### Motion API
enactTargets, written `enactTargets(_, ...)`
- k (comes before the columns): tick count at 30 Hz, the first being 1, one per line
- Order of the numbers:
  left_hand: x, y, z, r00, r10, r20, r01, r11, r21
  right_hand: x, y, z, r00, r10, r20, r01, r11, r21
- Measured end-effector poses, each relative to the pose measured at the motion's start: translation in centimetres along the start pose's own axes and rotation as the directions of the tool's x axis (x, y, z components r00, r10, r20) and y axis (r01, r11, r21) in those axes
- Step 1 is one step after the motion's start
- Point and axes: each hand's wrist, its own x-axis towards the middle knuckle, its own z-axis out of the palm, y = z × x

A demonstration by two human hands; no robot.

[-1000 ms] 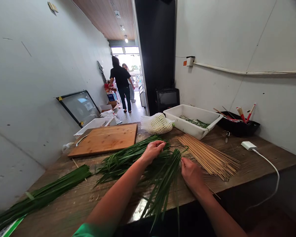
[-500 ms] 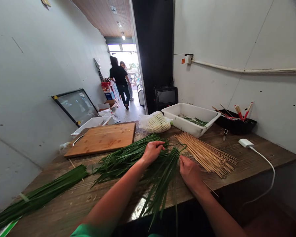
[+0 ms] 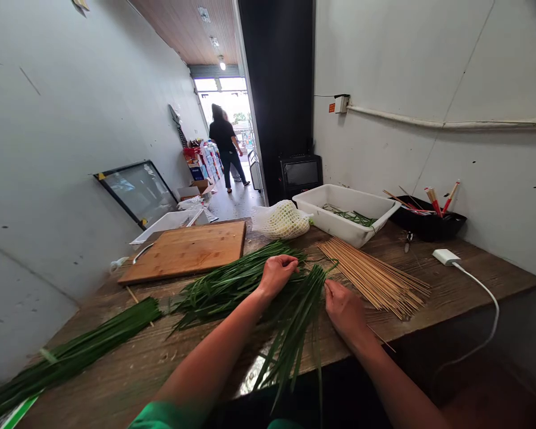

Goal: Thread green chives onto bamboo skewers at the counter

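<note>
My left hand (image 3: 277,275) is closed in a pinch above a pile of long green leaf blades (image 3: 232,285); what its fingertips hold is too small to make out. My right hand (image 3: 342,305) has its fingers closed at the top of a fanned bunch of green blades (image 3: 292,333), which hangs down over the table's front edge. A thin bamboo stick (image 3: 381,338) shows behind the right wrist, in line with those closed fingers, so its middle is hidden by the hand. Beside it on the right lies a spread of bamboo sticks (image 3: 375,277).
A tied leaf bundle (image 3: 84,345) lies at left, near a wooden cutting board (image 3: 190,250). Behind are a net-wrapped item (image 3: 283,219), a white tub (image 3: 339,223) and a black tray (image 3: 429,229). A white charger (image 3: 446,257) trails its cable off the right edge. A person (image 3: 223,140) stands beyond the doorway.
Both hands and the leaf bunch keep nearly the same places. The left fingers have curled slightly closer together. In the background, the person in black has shifted right and turned.
</note>
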Motion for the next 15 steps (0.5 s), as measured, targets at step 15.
enactTargets(15,-0.29,0.67,-0.21,1.0,0.017,0.011,-0.017,0.999,0.051,0.0,-0.36,-0.41,1.0,0.01,0.027,-0.011,1.0,0.028)
